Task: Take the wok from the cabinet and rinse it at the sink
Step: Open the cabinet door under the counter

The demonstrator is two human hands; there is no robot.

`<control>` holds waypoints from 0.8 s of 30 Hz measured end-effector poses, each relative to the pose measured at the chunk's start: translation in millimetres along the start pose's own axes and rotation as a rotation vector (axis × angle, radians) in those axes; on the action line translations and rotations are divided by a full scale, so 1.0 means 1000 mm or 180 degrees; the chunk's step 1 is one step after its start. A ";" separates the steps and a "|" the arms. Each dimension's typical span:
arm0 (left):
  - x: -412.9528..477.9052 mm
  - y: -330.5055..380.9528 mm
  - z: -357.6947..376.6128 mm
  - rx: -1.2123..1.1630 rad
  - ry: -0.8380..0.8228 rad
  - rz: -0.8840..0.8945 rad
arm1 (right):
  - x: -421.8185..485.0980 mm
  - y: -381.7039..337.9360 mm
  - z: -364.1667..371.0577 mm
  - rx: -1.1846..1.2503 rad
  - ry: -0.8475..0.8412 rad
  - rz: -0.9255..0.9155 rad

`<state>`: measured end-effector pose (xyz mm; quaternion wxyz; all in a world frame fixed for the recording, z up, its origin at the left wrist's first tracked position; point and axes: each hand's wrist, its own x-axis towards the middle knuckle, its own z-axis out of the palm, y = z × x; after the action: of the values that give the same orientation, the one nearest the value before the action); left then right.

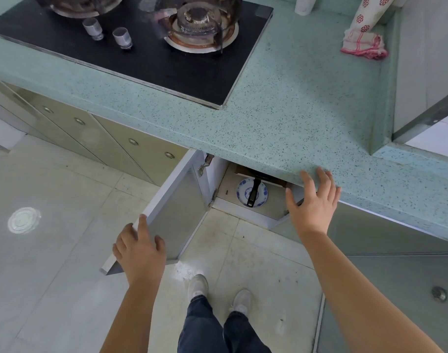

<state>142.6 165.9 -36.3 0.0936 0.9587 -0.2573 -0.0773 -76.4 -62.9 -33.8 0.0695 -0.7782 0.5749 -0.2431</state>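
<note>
You're at the fetching step: your left hand (pixel 141 253) is wrapped over the top edge of the open cabinet door (pixel 177 212) at lower centre, while your right hand (pixel 313 202), fingers spread and holding nothing, hovers by the countertop (pixel 281 118) lip. What looks like the wok's black handle (pixel 253 192) pokes out of the cabinet at mid-frame, lying across a blue-and-white plate (pixel 243 193), so crouch and reach under without dragging that plate. No sink in view.

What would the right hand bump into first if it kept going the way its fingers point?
Probably the speckled green countertop edge: the right hand is spread open, its fingertips already at or over that edge. Depth is unclear from this view.
</note>
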 end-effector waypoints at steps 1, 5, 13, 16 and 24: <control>0.002 -0.001 0.000 0.0024 -0.0035 0.0006 | 0.000 0.000 0.000 0.0011 -0.0008 0.0012; 0.001 -0.001 0.003 0.0127 -0.0185 0.0121 | -0.002 -0.001 -0.001 0.0037 -0.0085 0.0060; 0.001 0.047 0.022 0.0084 -0.0118 0.1351 | -0.017 -0.016 -0.004 0.0175 -0.0018 -0.0079; 0.005 0.070 0.041 -0.0062 -0.0183 0.1594 | -0.039 -0.019 0.013 0.0307 0.0167 -0.0364; 0.034 0.101 0.145 -0.0503 -0.0619 0.1752 | -0.072 0.016 0.123 0.0555 -0.0455 -0.0111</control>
<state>94.5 42.4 -157.9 0.1603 0.8308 -0.5083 -0.1602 -50.2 -22.1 -169.2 0.1734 -0.7944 0.5315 -0.2373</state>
